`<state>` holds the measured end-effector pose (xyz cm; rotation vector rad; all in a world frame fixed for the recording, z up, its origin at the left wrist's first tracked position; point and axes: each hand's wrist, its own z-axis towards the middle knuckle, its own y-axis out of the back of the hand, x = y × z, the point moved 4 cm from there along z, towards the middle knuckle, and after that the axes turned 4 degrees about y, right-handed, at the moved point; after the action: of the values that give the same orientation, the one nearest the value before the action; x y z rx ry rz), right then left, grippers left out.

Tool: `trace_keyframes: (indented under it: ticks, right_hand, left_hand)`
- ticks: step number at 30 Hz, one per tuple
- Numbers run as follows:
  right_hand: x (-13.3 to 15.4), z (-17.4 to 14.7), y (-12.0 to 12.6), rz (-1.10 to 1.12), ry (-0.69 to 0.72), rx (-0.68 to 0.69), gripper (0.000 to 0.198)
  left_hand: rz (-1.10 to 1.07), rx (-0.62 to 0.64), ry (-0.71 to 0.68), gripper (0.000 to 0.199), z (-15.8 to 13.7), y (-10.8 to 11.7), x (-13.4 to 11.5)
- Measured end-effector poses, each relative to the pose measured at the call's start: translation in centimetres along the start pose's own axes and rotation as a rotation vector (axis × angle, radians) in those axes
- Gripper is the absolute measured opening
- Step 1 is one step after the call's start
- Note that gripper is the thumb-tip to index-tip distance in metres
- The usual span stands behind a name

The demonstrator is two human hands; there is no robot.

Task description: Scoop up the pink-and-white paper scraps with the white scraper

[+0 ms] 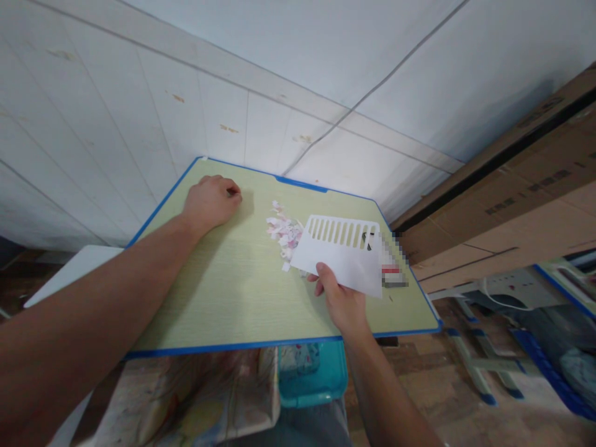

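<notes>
A white sheet of paper (342,267) with a row of long slots cut along its far side is in my right hand (342,298). The thumb lies on top of the near edge and the fingers are underneath. The sheet is held over the right half of a pale green desk top (223,298) with a blue rim. My left hand (213,202) is curled closed at the desk's far left; whatever its fingers may hold is hidden. Between the hands lies a pile of small white and pinkish paper scraps (283,234), partly covered by the sheet.
Beyond the sheet's right edge is a blurred-out item (393,267) with a red stripe. A teal plastic box (313,394) sits below the desk's front edge. Cardboard boxes (535,186) stand to the right, and a white wall (223,112) with a grey cable rises behind.
</notes>
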<state>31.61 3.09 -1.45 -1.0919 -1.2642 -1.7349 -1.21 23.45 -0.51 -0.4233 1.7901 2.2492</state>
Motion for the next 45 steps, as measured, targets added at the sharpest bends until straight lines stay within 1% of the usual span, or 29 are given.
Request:
trace_keyframes:
  ticks: [5,10,15,18,21,24,28,31,34,38,42,45]
  right_hand:
    - [0.0,-0.1,0.0,-0.012,0.018,0.005,0.057]
    - [0.2,-0.2,0.0,-0.037,0.018,-0.004,0.055]
    - [0.5,-0.3,0.0,-0.052,0.017,0.065,0.056]
    - [0.7,-0.4,0.2,-0.041,0.027,0.077,0.052]
    - [0.8,-0.4,0.4,-0.029,0.038,0.051,0.047]
    - [1.0,-0.1,0.4,0.010,0.020,0.030,0.043]
    - [2.1,1.1,-0.6,-0.017,0.036,0.054,0.044]
    - [3.2,2.0,-2.0,-0.055,0.081,0.118,0.047]
    - [3.6,2.4,-3.1,-0.092,0.056,0.177,0.047]
    - [3.3,1.6,-3.0,-0.126,-0.003,0.170,0.046]
    - [2.9,0.2,-2.2,-0.112,-0.025,0.152,0.043]
    - [2.9,-0.1,-2.0,-0.116,-0.022,0.150,0.044]
  left_hand:
    - [-0.006,0.009,0.000,0.050,0.0,0.0,0.1]
    - [-0.017,0.004,-0.006,0.047,0.0,0.0,0.0]
    - [-0.010,0.010,0.006,0.047,-0.1,0.0,-0.2]
    - [-0.006,0.003,0.012,0.045,-0.2,0.1,-0.4]
    - [-0.011,0.005,0.027,0.044,-0.3,0.2,-0.5]
    - [-0.034,-0.001,0.032,0.043,-0.4,0.3,-0.5]
    - [-0.059,-0.016,0.022,0.041,-0.3,0.2,-0.4]
    - [-0.068,-0.018,0.022,0.040,-0.2,0.1,-0.3]
    - [-0.086,-0.029,0.025,0.038,-0.3,0.1,-0.4]
    - [-0.102,-0.041,0.038,0.039,-0.4,0.0,-0.6]
    - [-0.121,-0.045,0.035,0.035,-0.5,-0.1,-0.6]
    - [-0.147,-0.044,0.036,0.033,-0.4,-0.1,-0.5]
